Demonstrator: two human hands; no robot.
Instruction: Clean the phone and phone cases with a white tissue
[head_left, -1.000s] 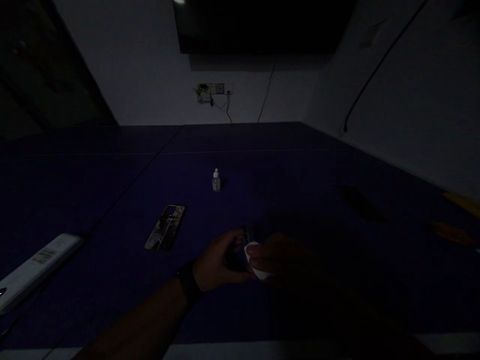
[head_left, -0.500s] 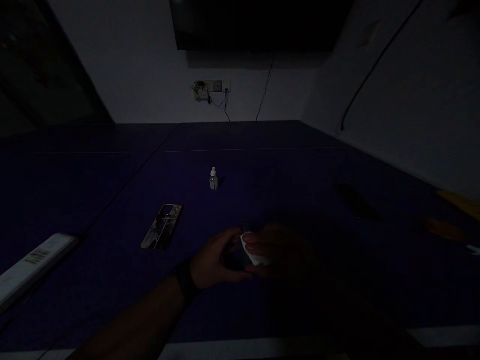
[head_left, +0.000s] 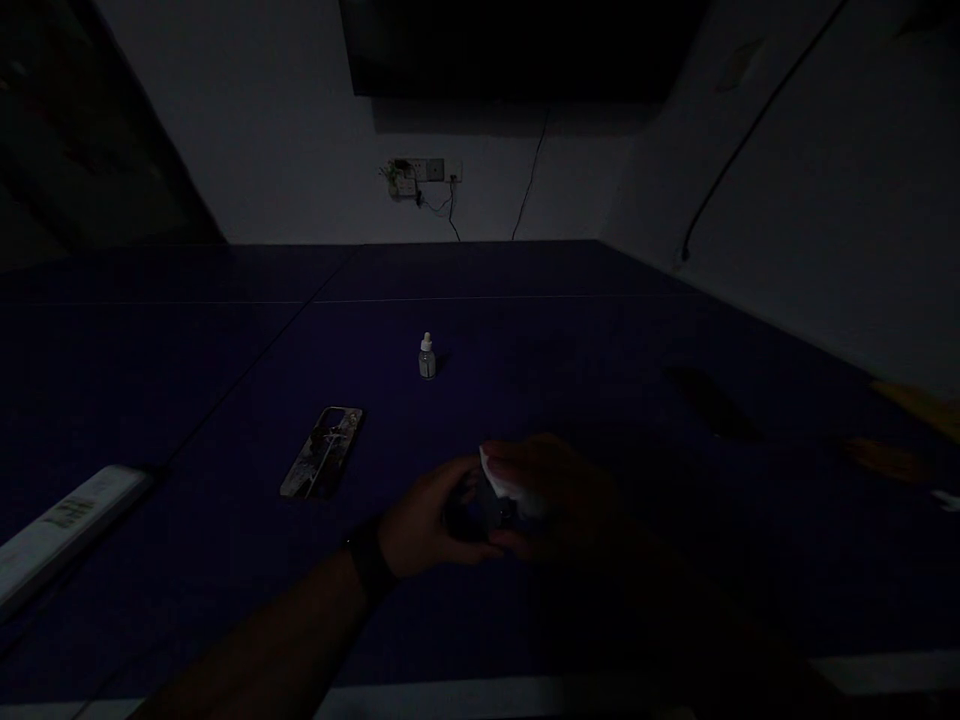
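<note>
My left hand (head_left: 420,520), with a dark band on its wrist, curls its thumb and fingers round the left side of a small dark object (head_left: 491,508). The room is too dim to make out its kind. My right hand (head_left: 551,480) presses a white tissue or cloth (head_left: 513,490) against that object, its fingers bent over the white material. Deep shadow hides most of the right hand and forearm. Beyond the hands, a small bottle with a white dropper cap (head_left: 427,357) stands upright. A patterned phone case (head_left: 322,453) lies flat to the left of it.
A white power strip or long box (head_left: 71,535) lies at the left edge of the dark blue table (head_left: 480,275). On the right are a dark flat thing (head_left: 709,400), an orange-brown item (head_left: 885,460) and something yellow (head_left: 919,408). Wall sockets (head_left: 424,172) and a screen (head_left: 510,50) are beyond.
My right hand's fingers and the white material have shifted slightly up on the dark object, showing more of its lower part. My left hand has stayed nearly still.
</note>
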